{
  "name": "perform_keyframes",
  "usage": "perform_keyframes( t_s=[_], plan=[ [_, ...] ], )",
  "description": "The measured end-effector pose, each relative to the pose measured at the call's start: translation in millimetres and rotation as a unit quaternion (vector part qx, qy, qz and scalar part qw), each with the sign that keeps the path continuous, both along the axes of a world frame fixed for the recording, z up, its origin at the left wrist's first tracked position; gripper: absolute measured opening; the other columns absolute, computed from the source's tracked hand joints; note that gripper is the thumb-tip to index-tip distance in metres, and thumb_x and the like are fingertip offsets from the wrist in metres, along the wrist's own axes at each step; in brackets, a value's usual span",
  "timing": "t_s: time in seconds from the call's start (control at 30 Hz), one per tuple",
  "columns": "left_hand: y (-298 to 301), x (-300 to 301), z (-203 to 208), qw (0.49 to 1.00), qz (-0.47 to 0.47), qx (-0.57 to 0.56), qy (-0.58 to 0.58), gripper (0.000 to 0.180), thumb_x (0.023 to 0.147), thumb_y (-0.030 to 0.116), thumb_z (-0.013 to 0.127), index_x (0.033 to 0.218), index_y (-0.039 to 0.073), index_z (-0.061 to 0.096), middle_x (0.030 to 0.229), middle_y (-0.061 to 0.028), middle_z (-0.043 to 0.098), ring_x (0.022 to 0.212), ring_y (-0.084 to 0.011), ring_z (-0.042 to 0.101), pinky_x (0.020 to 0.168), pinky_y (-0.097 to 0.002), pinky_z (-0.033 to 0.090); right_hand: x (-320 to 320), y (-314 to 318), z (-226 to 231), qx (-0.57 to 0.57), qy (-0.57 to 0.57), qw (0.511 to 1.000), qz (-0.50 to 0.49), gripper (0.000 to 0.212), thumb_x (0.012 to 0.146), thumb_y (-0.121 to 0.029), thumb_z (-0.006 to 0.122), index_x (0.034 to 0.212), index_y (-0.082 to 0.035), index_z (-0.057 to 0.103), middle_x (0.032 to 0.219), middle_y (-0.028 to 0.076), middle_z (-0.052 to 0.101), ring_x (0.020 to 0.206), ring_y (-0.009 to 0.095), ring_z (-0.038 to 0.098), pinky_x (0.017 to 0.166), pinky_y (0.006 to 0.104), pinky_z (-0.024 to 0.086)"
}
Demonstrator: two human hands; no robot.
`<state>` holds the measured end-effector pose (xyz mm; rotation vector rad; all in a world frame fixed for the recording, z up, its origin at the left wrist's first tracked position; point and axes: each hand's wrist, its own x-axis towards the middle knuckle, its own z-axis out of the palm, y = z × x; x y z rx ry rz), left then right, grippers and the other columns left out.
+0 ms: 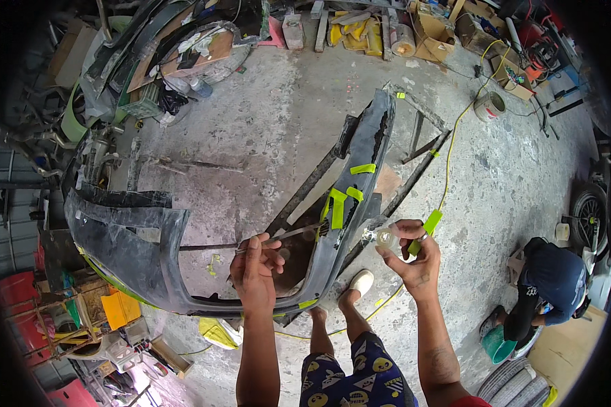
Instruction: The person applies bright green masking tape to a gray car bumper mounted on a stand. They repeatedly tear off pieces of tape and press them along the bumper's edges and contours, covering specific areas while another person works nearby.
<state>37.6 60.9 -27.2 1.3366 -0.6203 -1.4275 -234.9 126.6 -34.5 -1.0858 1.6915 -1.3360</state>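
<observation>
My left hand (256,271) is closed on a thin pale stick (297,232), which points right toward the bumper's edge. Between the thumb and fingers of my right hand (414,261) is a small clear plastic container (385,237) with its round end toward me. A strip of yellow-green tape (426,232) is at the fingers of that same hand; whether it is stuck to them I cannot tell. Below both hands lies a large grey, sanded car bumper (125,237), curving round to the right. Short pieces of yellow-green tape (337,208) are on its right arm.
A metal frame (424,156) supports the bumper. A yellow cable (448,183) runs along the floor to the right. Another person (553,281) crouches at the right beside a green bucket (499,344) and tires (516,386). Stacked car parts (132,51) and boxes (431,37) line the far side.
</observation>
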Motion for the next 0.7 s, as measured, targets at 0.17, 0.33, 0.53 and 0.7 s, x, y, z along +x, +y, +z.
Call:
perform_keyframes(
  t_s=[0.17,0.33,0.53,0.7],
  plan=[
    [5,3,-7,0.999,0.004,-0.002,0.038,0.031,0.103,0.029,0.061,0.113,0.001,0.066,0.095,-0.0137,0.074,0.065,-0.0161,0.064,0.056,-0.0294,0.046,5,-1,2,0.009,-0.021,1.000,0.006,0.038,0.071,0.002,0.087,0.102,-0.008,0.068,0.112,0.004,0.066,0.077,0.005,0.049,0.063,0.0196,0.041],
    [4,1,-7,0.999,0.004,0.003,0.039,0.029,0.103,0.029,0.061,0.114,0.002,0.067,0.095,-0.0132,0.074,0.065,-0.0160,0.064,0.056,-0.0287,0.047,10,1,4,0.013,-0.020,1.000,0.004,0.036,0.071,0.003,0.086,0.101,-0.007,0.068,0.112,0.004,0.066,0.076,0.005,0.049,0.062,0.0196,0.040],
    [5,5,-9,0.999,-0.003,0.002,0.039,0.029,0.103,0.028,0.061,0.115,0.002,0.067,0.095,-0.0134,0.074,0.066,-0.0156,0.065,0.056,-0.0277,0.047,14,2,4,0.014,-0.035,0.999,0.004,0.036,0.071,0.003,0.087,0.101,-0.007,0.069,0.112,0.004,0.066,0.077,0.004,0.049,0.063,0.0195,0.039],
    [6,7,-8,1.000,0.002,0.010,0.022,0.030,0.103,0.028,0.061,0.114,0.001,0.067,0.096,-0.0139,0.074,0.066,-0.0156,0.065,0.056,-0.0278,0.047,14,4,1,0.002,-0.017,1.000,0.011,0.037,0.071,0.003,0.087,0.102,-0.007,0.068,0.113,0.004,0.066,0.075,0.004,0.049,0.062,0.0193,0.039]
  ],
)
